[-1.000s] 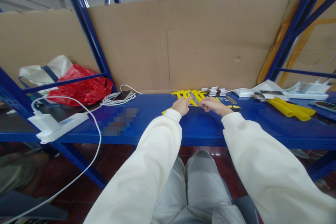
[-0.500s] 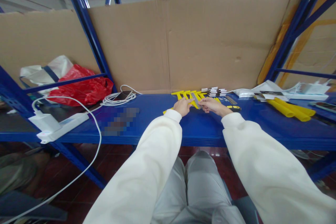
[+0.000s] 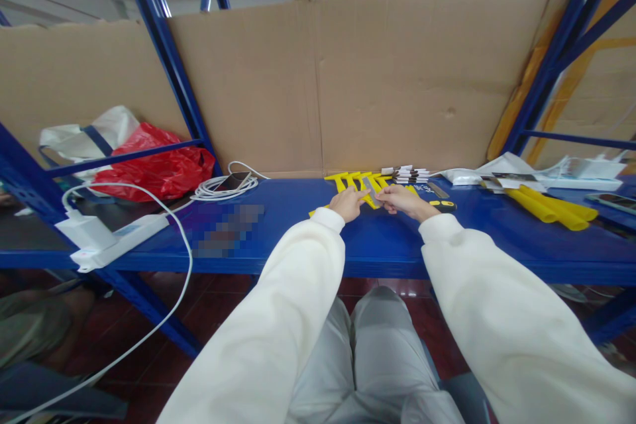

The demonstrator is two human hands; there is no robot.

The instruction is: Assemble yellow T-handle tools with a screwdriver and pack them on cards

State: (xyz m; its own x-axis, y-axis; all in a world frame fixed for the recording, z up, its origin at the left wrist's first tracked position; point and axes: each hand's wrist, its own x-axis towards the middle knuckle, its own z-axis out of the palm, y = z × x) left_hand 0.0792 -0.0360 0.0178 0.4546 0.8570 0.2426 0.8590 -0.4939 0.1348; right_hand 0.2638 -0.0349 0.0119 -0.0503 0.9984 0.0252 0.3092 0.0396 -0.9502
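Observation:
Both my hands meet over the blue shelf, in front of several yellow T-shaped scraper handles. My left hand pinches a yellow scraper handle whose end pokes out to the left of my wrist. My right hand is closed, its fingertips pinching a thin grey blade that lies between the two hands. A stack of small black-and-white packets sits just behind my right hand.
A phone on a coiled white cable, a red plastic bag and a white power strip lie to the left. Yellow tubes and white packaging lie to the right. Cardboard backs the shelf.
The hands have barely shifted; the grey blade stays pinched between them at nearly the same spot.

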